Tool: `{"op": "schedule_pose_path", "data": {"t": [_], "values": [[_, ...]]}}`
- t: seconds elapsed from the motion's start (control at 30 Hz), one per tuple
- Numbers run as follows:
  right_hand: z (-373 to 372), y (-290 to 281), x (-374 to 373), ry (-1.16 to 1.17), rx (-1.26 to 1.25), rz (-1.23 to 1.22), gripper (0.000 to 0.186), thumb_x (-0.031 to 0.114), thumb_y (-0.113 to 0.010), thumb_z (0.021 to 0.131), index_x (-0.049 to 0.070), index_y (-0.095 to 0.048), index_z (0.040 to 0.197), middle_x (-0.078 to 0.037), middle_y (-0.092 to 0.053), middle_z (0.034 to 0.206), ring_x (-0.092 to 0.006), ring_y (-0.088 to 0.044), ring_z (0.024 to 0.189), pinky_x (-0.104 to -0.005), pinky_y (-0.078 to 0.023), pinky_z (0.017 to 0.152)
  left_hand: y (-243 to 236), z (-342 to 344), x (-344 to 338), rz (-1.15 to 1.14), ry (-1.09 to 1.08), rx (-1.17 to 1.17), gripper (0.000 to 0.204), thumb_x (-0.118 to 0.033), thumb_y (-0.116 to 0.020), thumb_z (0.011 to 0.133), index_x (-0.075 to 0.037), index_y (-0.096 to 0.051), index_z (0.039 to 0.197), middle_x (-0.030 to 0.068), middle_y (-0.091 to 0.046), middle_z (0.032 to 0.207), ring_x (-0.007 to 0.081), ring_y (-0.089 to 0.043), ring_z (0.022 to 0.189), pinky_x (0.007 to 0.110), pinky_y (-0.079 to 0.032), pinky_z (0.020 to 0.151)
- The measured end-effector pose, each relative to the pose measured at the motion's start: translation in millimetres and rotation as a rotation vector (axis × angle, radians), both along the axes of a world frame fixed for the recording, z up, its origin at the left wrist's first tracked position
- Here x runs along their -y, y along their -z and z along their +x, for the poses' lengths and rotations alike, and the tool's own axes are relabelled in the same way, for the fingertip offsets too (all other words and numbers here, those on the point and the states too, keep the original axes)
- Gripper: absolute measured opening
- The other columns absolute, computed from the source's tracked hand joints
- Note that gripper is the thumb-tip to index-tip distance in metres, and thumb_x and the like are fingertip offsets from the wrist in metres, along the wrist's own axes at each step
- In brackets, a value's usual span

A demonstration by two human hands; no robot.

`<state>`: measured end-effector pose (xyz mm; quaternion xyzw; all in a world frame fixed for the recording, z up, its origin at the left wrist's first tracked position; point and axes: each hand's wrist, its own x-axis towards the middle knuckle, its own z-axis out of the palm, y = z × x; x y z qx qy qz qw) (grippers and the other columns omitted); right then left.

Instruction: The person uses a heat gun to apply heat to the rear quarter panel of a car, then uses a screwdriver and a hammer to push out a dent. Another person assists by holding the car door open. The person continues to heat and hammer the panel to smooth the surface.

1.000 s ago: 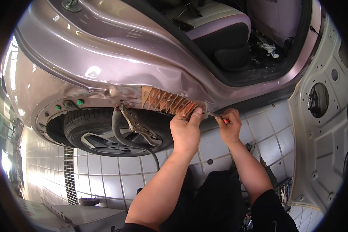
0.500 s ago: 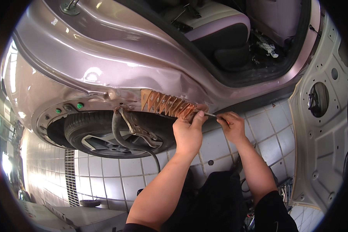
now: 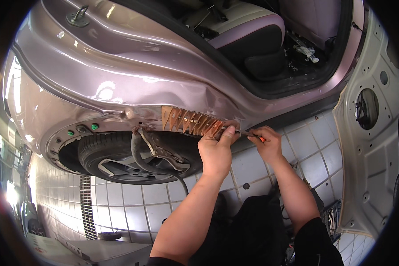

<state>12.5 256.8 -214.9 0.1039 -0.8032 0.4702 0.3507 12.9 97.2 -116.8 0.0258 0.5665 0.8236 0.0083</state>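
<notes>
While the row of copper-coloured pointed pieces (image 3: 192,122) sits along the lower edge of the pinkish car panel (image 3: 164,91), beside the wheel (image 3: 137,170), the left hand (image 3: 216,153) crowds its right-hand end; whether it pinches a piece, I can't tell. The right hand (image 3: 269,142) is closed around a slim tool (image 3: 244,132), its shaft pointing leftward. I'd keep the left hand braced, out of the shaft's path, and any pressure light.
</notes>
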Motion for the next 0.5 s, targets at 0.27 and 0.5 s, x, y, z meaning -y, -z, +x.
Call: {"op": "schedule_pose_path", "data": {"t": [0.27,0.5], "values": [[10,-1,6,0.073,0.101,-0.047,0.014,0.004,-0.071,0.074,0.000,-0.065,0.086,-0.011,-0.064,0.083,-0.0268,-0.061,0.077,-0.0334,-0.048,0.066,-5,0,-4,0.026,-0.165,0.026,0.012,0.000,-0.066,0.083,0.004,-0.061,0.093,0.0076,-0.064,0.087,0.0132,-0.061,0.077,0.028,-0.055,0.070],[-1,20,-2,-0.012,-0.014,-0.087,0.012,0.009,-0.070,0.076,0.002,-0.066,0.085,-0.010,-0.062,0.079,-0.0240,-0.061,0.075,-0.0317,-0.047,0.064,-3,3,6,-0.181,-0.058,-0.045,0.015,-0.003,-0.061,0.088,0.003,-0.059,0.101,0.0069,-0.061,0.090,0.0137,-0.059,0.076,0.028,-0.053,0.067]]}}
